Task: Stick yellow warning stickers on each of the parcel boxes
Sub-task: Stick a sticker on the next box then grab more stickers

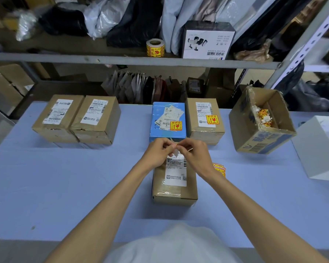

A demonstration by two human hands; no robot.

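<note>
Left hand [157, 153], right hand [195, 155]: forearms extended, fingertips meeting. Both grips pinch one yellow-edged sticker slip [176, 151] above brown cardboard parcel box [174, 188].

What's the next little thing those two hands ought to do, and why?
Probably lower the sticker that the left hand and right hand pinch onto the near brown box below them. Its top shows only a white label, while the blue box behind it already carries a yellow one.
</note>
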